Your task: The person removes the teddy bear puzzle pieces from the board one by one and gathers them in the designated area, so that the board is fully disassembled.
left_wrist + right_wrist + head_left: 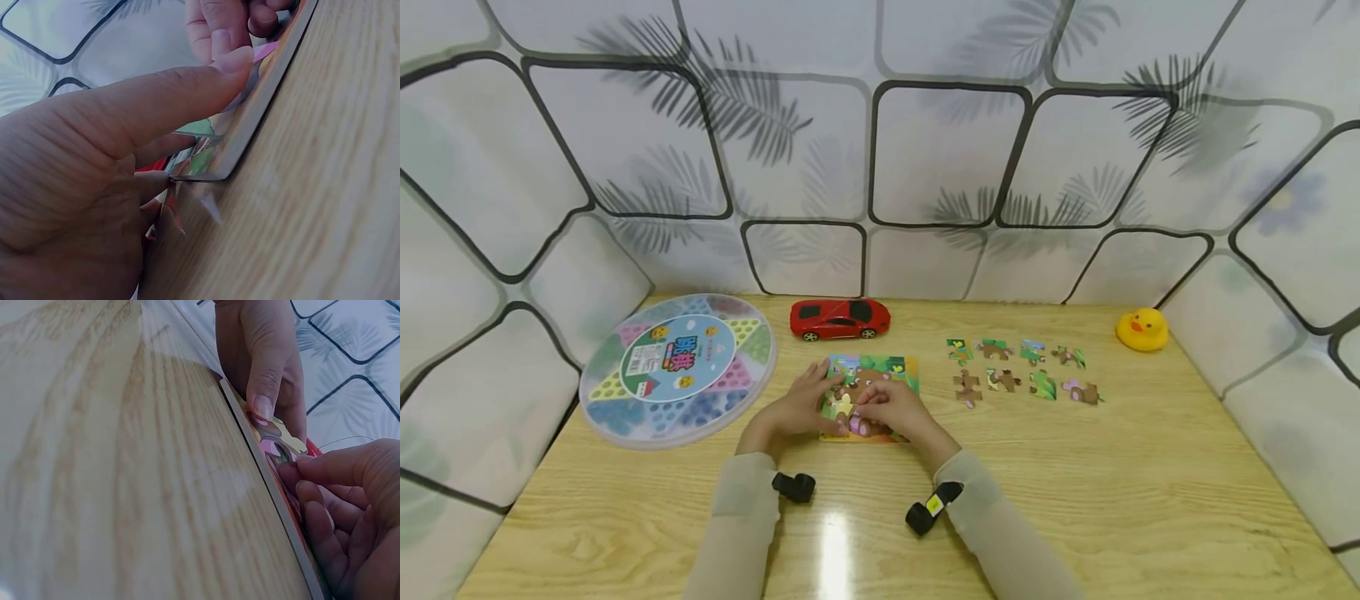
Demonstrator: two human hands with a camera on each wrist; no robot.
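A bear picture jigsaw puzzle lies flat on the table, its lower left part under both hands. The left hand rests at the puzzle's left side with its fingers along the edge. In the left wrist view its thumb is stretched out, the tip pressing near a pink-marked part. The right hand is over the puzzle's lower middle. Between its thumb and index finger it pinches a puzzle piece, mostly hidden by the fingertips. A yellowish part of the puzzle shows between the hands.
Several loose puzzle pieces lie in two rows to the right. A red toy car stands behind the puzzle. A round board game box lies to the left. A yellow rubber duck sits at the back right, by the patterned cloth wall.
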